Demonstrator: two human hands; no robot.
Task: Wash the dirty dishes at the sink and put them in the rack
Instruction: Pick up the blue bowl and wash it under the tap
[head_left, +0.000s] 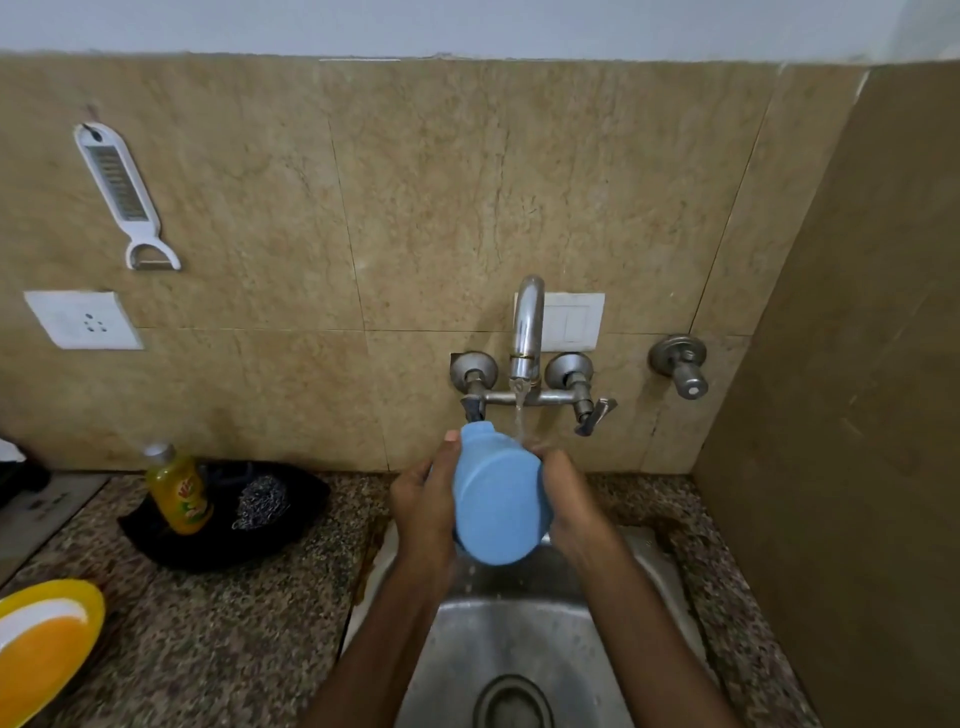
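Note:
A light blue mug (498, 499) is held above the steel sink (524, 639), its flat base turned toward me and its mouth pointing at the wall. My left hand (423, 499) grips its left side, fingers curled round it. My right hand (569, 493) grips the right side, under the stream of water running from the chrome tap (527, 332). The water falls just right of the mug's far end, onto my right fingers. The mug's inside is hidden.
A yellow dish soap bottle (179, 491) and a steel scrubber (262, 501) sit on a black tray (218, 545) on the granite counter (223, 639) left of the sink. A yellow and white plate (41, 644) lies at the bottom left. A brown side wall (857, 415) stands on the right.

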